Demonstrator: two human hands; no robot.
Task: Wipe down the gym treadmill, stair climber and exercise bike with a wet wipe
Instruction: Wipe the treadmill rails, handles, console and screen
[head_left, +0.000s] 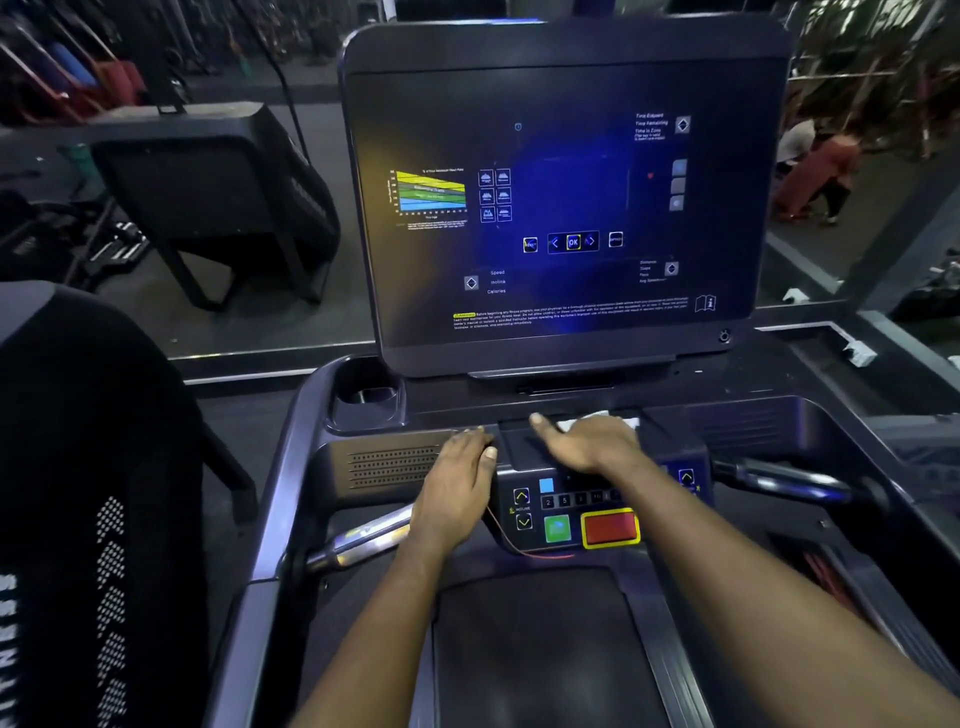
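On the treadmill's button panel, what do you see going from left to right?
Black up and down arrow buttons → square green button → red rectangular stop button with a yellow border.

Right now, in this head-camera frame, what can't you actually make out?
- Wet wipe: mostly hidden under the right hand; only a white edge shows, so its size and grip are unclear.
- Number keys: the right forearm covers part of the row.
- Warning text on the console screen: too small and blurred to read.
- Treadmill belt: cut off by the bottom edge.
- Left hand: lies flat on the console; what is beneath it is hidden.
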